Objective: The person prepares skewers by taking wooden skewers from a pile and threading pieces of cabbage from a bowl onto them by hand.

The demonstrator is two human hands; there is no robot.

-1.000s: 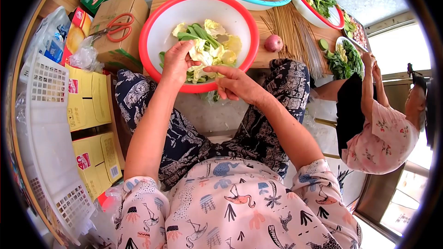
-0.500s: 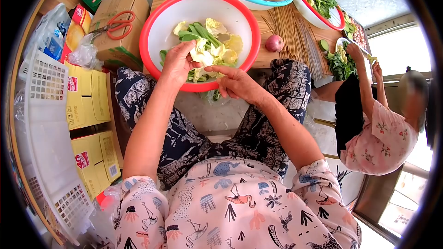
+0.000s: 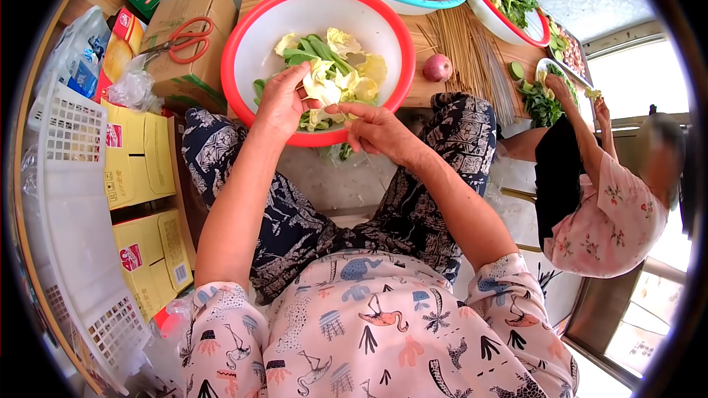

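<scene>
A large white basin with a red rim [image 3: 402,88] holds pale yellow-green leaves [image 3: 371,68] and green stems [image 3: 324,51]. Over its near side, my left hand [image 3: 284,99] pinches a pale leaf [image 3: 320,84] between thumb and fingers. My right hand [image 3: 376,131] is just to the right, above the near rim, with thumb and index finger closed together near the leaf's lower end. A thin stick seems to run between the two hands, but it is too fine to make out clearly.
Behind stand a blue-rimmed basin [image 3: 459,1] and another red-rimmed basin [image 3: 542,38]. An onion [image 3: 437,68] and thin sticks [image 3: 461,51] lie on the wooden table. Scissors [image 3: 190,40] rest on a carton [image 3: 210,11] at left. A co-worker [image 3: 605,221] sits at right, reaching into greens [image 3: 544,107].
My hands have hardly moved; the fingers of my right hand have curled in slightly. The co-worker's hands have moved apart, one reaching to the plate of greens, the other holding a small leafy piece.
</scene>
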